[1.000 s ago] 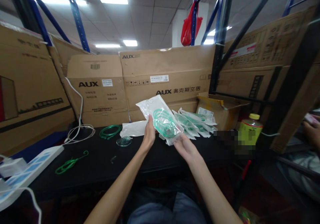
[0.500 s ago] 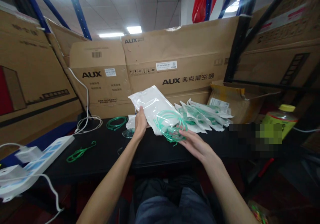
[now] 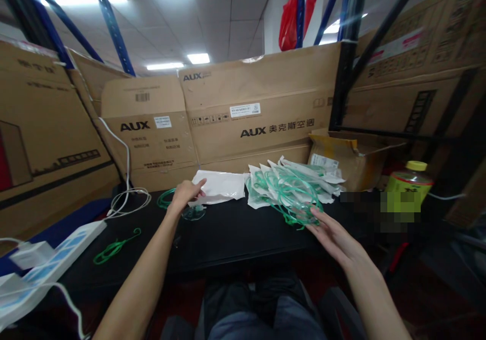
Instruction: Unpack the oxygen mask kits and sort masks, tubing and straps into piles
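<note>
My left hand (image 3: 185, 196) is low over the table, thumb and fingers closed at the left end of a flat white pouch (image 3: 224, 187). Just under that hand is a clear plastic mask (image 3: 194, 213), and a coil of green tubing (image 3: 164, 198) lies to its left. My right hand (image 3: 334, 234) pinches a clear mask with a bundle of green tubing (image 3: 302, 209), tube ends hanging down. It is in front of several white pouches (image 3: 258, 200) with green tubing, overlapping in a row. My right fingertips are partly hidden by the bundle.
A loose green cord (image 3: 116, 248) lies at left on the black table (image 3: 224, 236), beside a white power strip (image 3: 72, 246) and a white cable (image 3: 127, 147). Cardboard panels (image 3: 220, 142) wall the back. An open carton (image 3: 353, 162) and a yellow-capped bottle (image 3: 412, 183) stand at right.
My right hand has carried the mask and tubing rightward to the pouches. My left hand has come down and left; a white pouch lies low at its fingers. The view has shifted slightly.
</note>
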The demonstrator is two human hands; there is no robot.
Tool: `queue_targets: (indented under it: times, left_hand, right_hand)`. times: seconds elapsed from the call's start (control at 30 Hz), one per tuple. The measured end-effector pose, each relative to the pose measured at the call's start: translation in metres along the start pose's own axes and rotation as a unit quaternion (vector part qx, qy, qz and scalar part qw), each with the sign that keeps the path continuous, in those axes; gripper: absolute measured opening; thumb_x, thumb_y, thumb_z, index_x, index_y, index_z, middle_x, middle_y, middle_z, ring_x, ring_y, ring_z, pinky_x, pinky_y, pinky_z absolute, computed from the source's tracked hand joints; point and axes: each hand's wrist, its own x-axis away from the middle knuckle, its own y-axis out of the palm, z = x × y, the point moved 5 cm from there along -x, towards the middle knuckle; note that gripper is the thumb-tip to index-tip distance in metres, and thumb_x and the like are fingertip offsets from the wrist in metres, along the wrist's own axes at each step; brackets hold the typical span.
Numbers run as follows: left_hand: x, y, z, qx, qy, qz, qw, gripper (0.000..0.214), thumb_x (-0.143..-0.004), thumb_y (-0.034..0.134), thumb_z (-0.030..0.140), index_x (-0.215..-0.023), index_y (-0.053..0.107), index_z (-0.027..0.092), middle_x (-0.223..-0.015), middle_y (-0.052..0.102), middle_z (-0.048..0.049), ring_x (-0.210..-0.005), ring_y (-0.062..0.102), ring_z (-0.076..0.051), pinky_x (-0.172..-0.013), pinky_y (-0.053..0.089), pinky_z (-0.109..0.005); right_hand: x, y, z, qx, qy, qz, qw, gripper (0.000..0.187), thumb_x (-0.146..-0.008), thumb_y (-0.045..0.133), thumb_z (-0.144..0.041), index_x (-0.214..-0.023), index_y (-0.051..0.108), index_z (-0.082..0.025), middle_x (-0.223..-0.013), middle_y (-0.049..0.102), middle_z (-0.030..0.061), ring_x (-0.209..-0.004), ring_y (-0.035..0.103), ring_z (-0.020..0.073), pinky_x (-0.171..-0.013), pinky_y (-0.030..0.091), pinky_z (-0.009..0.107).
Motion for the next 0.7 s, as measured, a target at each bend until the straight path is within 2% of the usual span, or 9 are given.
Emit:
queue_targets:
  times: [0.07,0.13,0.2,0.27,0.37,0.43,0.57,0.7]
  left_hand:
    - [-0.001,-0.003,0.009,-0.06,0.045,0.012,0.997,0.041,-0.093,0.062,0.052,-0.076,0.07,0.015,-0.081,0.073,-0.0059,-0.091,0.069,-0.023,-0.091,0.052,-0.042]
    - [-0.006,0.006,0.022,-0.109,0.091,0.01,0.99,0.039,-0.096,0.058,0.051,-0.095,0.072,0.015,-0.107,0.073,-0.0107,-0.114,0.063,-0.027,-0.104,0.044,-0.049]
    - [-0.013,0.027,0.031,-0.151,0.123,-0.014,0.981,0.041,-0.096,0.059,0.049,-0.119,0.067,0.016,-0.133,0.064,-0.0123,-0.129,0.054,-0.029,-0.111,0.037,-0.054]
    - [-0.022,0.053,0.035,-0.189,0.13,-0.047,0.972,0.051,-0.094,0.06,0.052,-0.132,0.061,0.019,-0.148,0.053,-0.013,-0.138,0.046,-0.032,-0.116,0.028,-0.059]
    - [-0.035,0.086,0.027,-0.241,0.084,-0.074,0.964,0.064,-0.087,0.058,0.066,-0.138,0.059,0.027,-0.157,0.044,-0.014,-0.148,0.03,-0.04,-0.117,0.015,-0.07]
    - [-0.042,0.1,0.019,-0.268,0.031,-0.073,0.96,0.076,-0.082,0.056,0.073,-0.144,0.055,0.029,-0.162,0.037,-0.0153,-0.152,0.017,-0.046,-0.112,0.013,-0.077]
    - [-0.052,0.117,0.005,-0.295,-0.065,-0.057,0.952,0.096,-0.082,0.039,0.081,-0.157,0.035,0.022,-0.168,0.015,-0.0209,-0.15,0.008,-0.055,-0.102,0.016,-0.085]
    - [-0.053,0.13,-0.004,-0.305,-0.112,-0.043,0.945,0.104,-0.08,0.037,0.083,-0.159,0.03,0.016,-0.166,0.011,-0.0276,-0.146,0.008,-0.063,-0.095,0.013,-0.09]
  right_hand:
    - [-0.001,0.0,0.004,-0.001,0.002,-0.002,1.0,0.027,-0.066,0.088,-0.018,-0.089,0.075,-0.02,-0.1,0.08,0.0046,-0.102,0.075,0.0261,-0.085,0.065,0.03]
    - [-0.001,0.0,0.008,-0.006,-0.001,-0.011,1.0,0.027,-0.067,0.089,-0.019,-0.09,0.075,-0.021,-0.101,0.08,0.0041,-0.101,0.075,0.0246,-0.083,0.065,0.027]
    - [0.0,0.0,0.011,-0.008,-0.004,-0.02,1.0,0.03,-0.067,0.089,-0.021,-0.093,0.076,-0.02,-0.105,0.08,0.0044,-0.101,0.075,0.0236,-0.085,0.064,0.026]
    - [0.001,0.001,0.013,-0.006,-0.004,-0.023,1.0,0.033,-0.066,0.091,-0.023,-0.095,0.076,-0.021,-0.107,0.079,0.0045,-0.101,0.075,0.0243,-0.087,0.064,0.028]
    - [0.003,0.004,0.012,-0.004,-0.01,-0.023,1.0,0.035,-0.062,0.093,-0.025,-0.093,0.077,-0.022,-0.103,0.08,0.0033,-0.103,0.075,0.0274,-0.09,0.064,0.036]
    - [0.004,0.006,0.012,-0.003,-0.013,-0.021,1.0,0.039,-0.058,0.095,-0.027,-0.093,0.077,-0.022,-0.101,0.08,0.0039,-0.104,0.075,0.0284,-0.092,0.063,0.038]
    - [0.005,0.007,0.012,0.005,-0.012,-0.008,1.0,0.045,-0.056,0.096,-0.028,-0.096,0.077,-0.019,-0.102,0.08,0.0069,-0.102,0.075,0.0283,-0.09,0.063,0.035]
    - [0.006,0.006,0.012,0.013,-0.011,-0.009,1.0,0.047,-0.058,0.096,-0.027,-0.099,0.076,-0.019,-0.103,0.079,0.0075,-0.103,0.075,0.0291,-0.092,0.062,0.037]
